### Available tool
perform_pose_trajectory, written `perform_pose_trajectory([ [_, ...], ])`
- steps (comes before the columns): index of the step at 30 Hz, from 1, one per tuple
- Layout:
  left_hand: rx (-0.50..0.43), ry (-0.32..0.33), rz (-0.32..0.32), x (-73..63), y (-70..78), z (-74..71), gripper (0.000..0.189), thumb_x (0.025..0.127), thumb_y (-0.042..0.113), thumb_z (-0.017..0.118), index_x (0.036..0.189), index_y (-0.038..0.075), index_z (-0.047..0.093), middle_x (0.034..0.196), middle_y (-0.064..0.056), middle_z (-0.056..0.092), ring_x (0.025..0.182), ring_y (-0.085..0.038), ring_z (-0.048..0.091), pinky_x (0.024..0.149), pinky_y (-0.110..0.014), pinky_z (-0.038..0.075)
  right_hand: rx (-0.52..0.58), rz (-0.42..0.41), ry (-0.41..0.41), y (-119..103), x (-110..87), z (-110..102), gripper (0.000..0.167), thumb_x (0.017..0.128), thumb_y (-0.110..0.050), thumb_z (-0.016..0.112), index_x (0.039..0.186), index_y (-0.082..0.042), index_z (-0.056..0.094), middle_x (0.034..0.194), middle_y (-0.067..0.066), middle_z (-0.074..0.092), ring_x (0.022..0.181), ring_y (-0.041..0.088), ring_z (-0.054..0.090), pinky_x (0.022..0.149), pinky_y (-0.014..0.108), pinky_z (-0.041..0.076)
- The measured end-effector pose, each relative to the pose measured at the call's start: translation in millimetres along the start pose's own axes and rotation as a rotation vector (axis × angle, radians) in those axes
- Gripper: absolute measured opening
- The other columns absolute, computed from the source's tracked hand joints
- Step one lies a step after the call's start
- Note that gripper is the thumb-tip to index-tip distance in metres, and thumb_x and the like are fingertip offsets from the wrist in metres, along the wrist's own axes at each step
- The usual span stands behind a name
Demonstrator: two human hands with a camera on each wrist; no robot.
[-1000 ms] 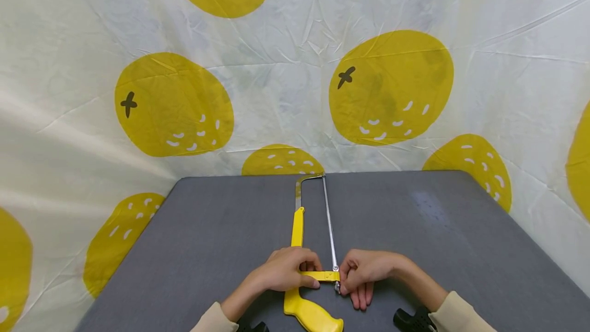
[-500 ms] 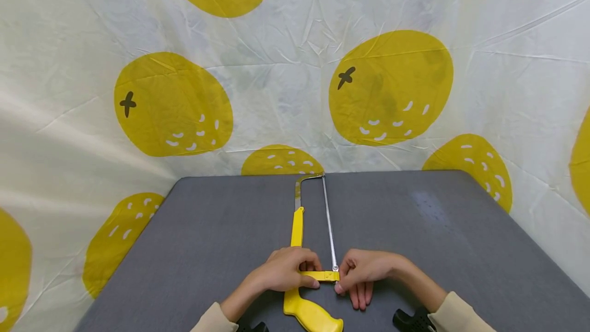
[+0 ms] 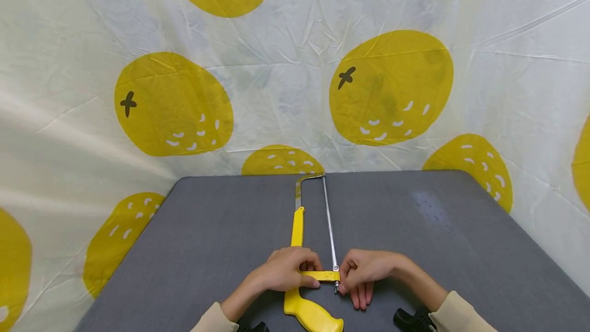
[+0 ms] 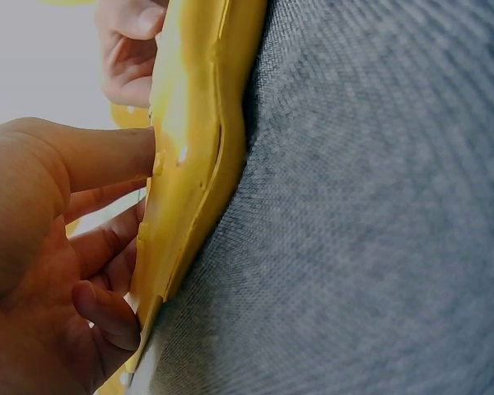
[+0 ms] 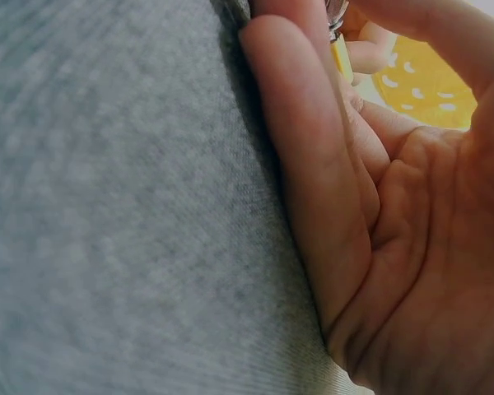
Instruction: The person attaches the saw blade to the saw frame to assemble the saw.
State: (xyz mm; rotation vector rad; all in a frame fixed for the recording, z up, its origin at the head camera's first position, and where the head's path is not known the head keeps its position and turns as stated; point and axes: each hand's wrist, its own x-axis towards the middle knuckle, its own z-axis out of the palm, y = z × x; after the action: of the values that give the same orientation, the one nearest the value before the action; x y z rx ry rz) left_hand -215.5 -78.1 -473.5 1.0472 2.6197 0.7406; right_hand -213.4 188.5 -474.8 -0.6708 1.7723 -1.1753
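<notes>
A hacksaw [image 3: 297, 227] with a yellow frame and handle lies on the grey table, its thin blade [image 3: 329, 214] pointing away. My left hand [image 3: 291, 269] grips the yellow frame above the handle, thumb on the near side of the crosspiece and fingers beyond it. In the left wrist view, the thumb presses on the yellow handle [image 4: 202, 123]. At the near end of the blade, my right hand [image 3: 364, 270] has thumb and forefinger at a small metal wing nut [image 3: 336, 288]. Its other fingers [image 5: 313, 156] rest along the table; the exact fingertip contact is partly hidden.
The grey table [image 3: 221, 219] spreads around the saw on both sides. Behind it hangs a white cloth [image 3: 276, 96] printed with yellow fruit. A black device [image 3: 415, 319] sits by the right wrist.
My right thumb and forefinger have shifted at the wing nut: the thumb covered it half a second ago, and now the nut shows again. The left hand and hacksaw stay in place.
</notes>
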Motion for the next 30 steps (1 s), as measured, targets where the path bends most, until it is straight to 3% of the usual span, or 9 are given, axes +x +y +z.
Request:
perform_pose_trajectory([
  [11, 0.011, 0.006, 0.004, -0.1, 0.3, 1.0, 0.014, 0.087, 0.039, 0.083, 0.096, 0.036, 0.073, 0.081, 0.019, 0.058, 0.071, 0.004, 0.051, 0.064, -0.019, 0.041, 0.013, -0.012, -0.024, 1.3, -0.3, -0.8, 0.029, 0.093, -0.010, 0.065, 0.100, 0.018, 0.064, 0.088, 0.047, 0.065, 0.060, 0.006, 0.072, 0.053, 0.021, 0.056],
  [23, 0.010, 0.003, 0.005, 0.3, -0.6, 0.7, 0.014, 0.086, 0.039, 0.083, 0.096, 0.036, 0.073, 0.081, 0.018, 0.059, 0.071, 0.005, 0.052, 0.063, -0.019, 0.042, 0.008, -0.008, 0.007, 2.8, 0.2, -0.3, 0.018, 0.091, -0.007, 0.062, 0.097, 0.009, 0.069, 0.079, 0.025, 0.075, 0.059, 0.007, 0.072, 0.052, 0.021, 0.056],
  [30, 0.002, 0.001, 0.006, 0.4, 0.1, -1.1, 0.014, 0.087, 0.038, 0.083, 0.096, 0.036, 0.073, 0.081, 0.018, 0.059, 0.071, 0.005, 0.052, 0.063, -0.019, 0.041, 0.014, 0.005, 0.014, 0.3, 0.1, -0.2, 0.016, 0.091, -0.007, 0.063, 0.096, 0.008, 0.070, 0.079, 0.028, 0.075, 0.058, 0.006, 0.071, 0.051, 0.021, 0.055],
])
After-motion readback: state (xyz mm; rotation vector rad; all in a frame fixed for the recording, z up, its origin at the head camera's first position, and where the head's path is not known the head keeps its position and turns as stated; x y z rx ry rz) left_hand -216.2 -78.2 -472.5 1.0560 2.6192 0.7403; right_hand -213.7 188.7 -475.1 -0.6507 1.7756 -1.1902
